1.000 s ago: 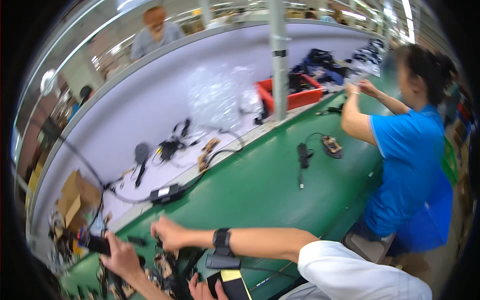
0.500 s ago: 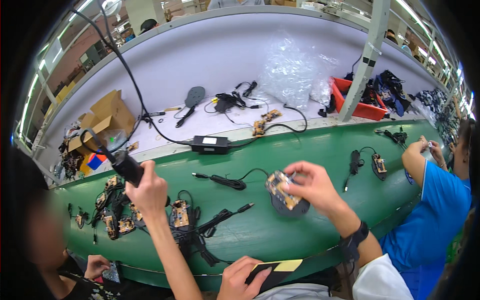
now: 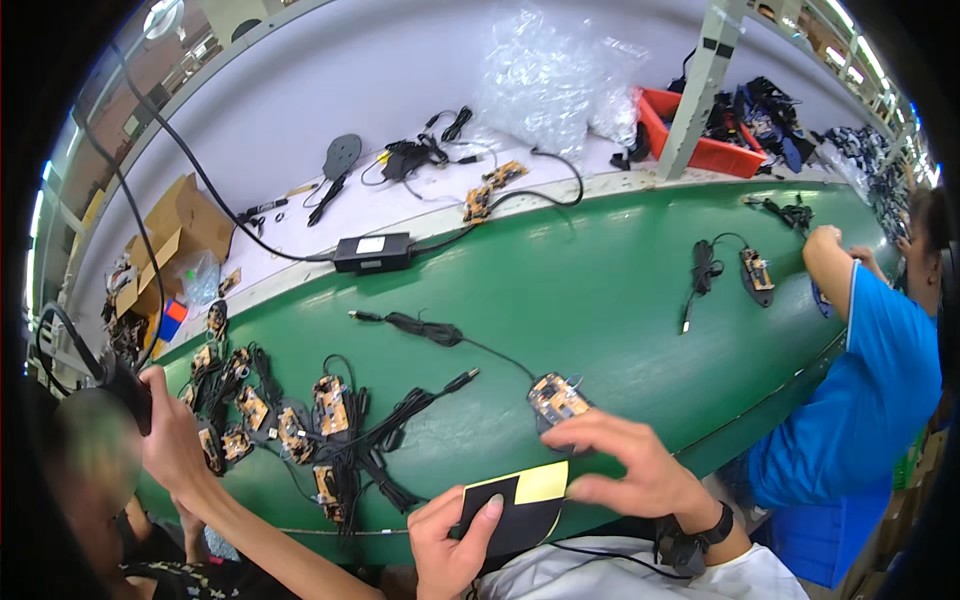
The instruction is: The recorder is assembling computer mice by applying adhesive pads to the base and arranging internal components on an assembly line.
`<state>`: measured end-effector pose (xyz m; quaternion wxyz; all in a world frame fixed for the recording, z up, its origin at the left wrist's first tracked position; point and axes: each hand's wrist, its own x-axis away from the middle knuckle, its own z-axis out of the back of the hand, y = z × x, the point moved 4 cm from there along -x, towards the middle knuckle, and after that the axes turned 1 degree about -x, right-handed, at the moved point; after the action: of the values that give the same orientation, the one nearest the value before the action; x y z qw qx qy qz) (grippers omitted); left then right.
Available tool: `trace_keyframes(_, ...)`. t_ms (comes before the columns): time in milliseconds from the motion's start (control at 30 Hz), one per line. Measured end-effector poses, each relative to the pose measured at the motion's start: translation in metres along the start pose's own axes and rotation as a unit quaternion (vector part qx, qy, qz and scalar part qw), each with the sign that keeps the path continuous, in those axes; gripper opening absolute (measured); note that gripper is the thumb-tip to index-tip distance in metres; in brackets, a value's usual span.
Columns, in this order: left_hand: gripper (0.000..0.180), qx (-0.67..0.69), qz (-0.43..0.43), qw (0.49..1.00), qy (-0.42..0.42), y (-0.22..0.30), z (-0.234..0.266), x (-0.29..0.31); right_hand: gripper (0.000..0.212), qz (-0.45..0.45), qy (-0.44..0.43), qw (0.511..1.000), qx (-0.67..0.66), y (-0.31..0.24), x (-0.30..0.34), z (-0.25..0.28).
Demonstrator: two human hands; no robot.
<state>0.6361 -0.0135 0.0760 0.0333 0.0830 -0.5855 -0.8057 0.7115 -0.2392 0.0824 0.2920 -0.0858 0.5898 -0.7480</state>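
My left hand (image 3: pixel 452 545) grips a flat black piece (image 3: pixel 517 520) with a yellow strip along its far edge, thumb on top. My right hand (image 3: pixel 630 465) wears a black wristband and has its fingers apart, holding nothing. Its thumb is close to the black piece's right side. Just beyond its fingertips a tan circuit board on a dark rounded base (image 3: pixel 556 398) lies on the green belt (image 3: pixel 480 290), its near edge partly hidden by the fingers. From it a black cable (image 3: pixel 425 328) runs left to a plug.
Left on the belt lies a heap of similar boards (image 3: pixel 293 430) with cables. A co-worker's hand (image 3: pixel 170 430) holds a black handheld tool (image 3: pixel 122 388) there. Behind are a black power adapter (image 3: pixel 372 252), a red bin (image 3: pixel 700 150) and a cardboard box (image 3: pixel 180 235). Another co-worker (image 3: pixel 870 370) sits right.
My right hand has let go of the circuit board, now resting on the belt, and moved nearer to the black piece. The left co-worker's tool hand has moved left. The view has shifted.
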Motion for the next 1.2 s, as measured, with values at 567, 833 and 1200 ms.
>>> trace_keyframes(567, 0.009, -0.058, -0.018, 0.998, 0.022, 0.015, 0.006, -0.002, 0.029, 0.150, 0.082, 0.985, -0.022, -0.001, -0.014, -0.051)
trace_keyframes(833, 0.009, -0.079, -0.036, 0.996, 0.026, 0.018, 0.001, -0.004, 0.027, 0.122, 0.103, 0.986, -0.050, 0.000, -0.008, -0.047)
trace_keyframes(1200, 0.013, -0.055, 0.002, 0.998, -0.011, 0.013, 0.000, -0.006, 0.023, 0.139, 0.151, 0.977, -0.059, 0.004, -0.004, -0.048)
